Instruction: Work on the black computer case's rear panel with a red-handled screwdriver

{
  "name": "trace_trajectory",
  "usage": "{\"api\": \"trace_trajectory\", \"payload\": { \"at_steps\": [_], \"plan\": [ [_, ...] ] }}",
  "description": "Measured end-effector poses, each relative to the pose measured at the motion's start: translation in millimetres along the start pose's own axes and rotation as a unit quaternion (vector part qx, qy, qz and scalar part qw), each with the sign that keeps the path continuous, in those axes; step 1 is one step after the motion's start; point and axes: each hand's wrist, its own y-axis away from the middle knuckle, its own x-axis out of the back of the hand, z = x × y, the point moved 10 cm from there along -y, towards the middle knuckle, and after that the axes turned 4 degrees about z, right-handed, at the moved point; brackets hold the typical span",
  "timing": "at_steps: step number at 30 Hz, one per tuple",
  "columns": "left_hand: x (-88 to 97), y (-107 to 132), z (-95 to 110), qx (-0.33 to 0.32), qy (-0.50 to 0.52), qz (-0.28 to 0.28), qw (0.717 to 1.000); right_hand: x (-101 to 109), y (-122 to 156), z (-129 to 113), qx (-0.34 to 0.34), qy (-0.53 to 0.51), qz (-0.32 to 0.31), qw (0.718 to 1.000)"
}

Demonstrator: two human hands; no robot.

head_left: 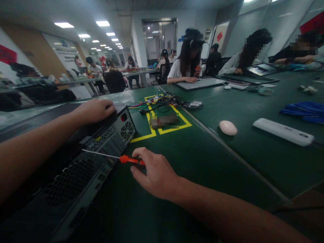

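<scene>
Screwdriver (125,159) is held in the right hand (157,172), whose thumb and fingers are closed round the orange handle, and its shaft is pointed leftward across the rear panel (113,136) of the computer case (76,172). The case is laid between that hand and the far left edge of the desk (207,162). Contact of the tip with the panel cannot be told. The left hand (93,111), farther from the tool, is rested on the case's upper face, fingers bent; any grip is hidden.
</scene>
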Motion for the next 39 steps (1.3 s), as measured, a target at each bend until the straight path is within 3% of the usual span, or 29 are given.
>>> {"api": "trace_trajectory", "payload": {
  "at_steps": [39],
  "plan": [
    [1.4, 0.6, 1.4, -0.005, 0.008, 0.004, 1.0, 3.3, -1.7, -0.6, -0.001, -0.008, -0.004, 1.0]
  ]
}}
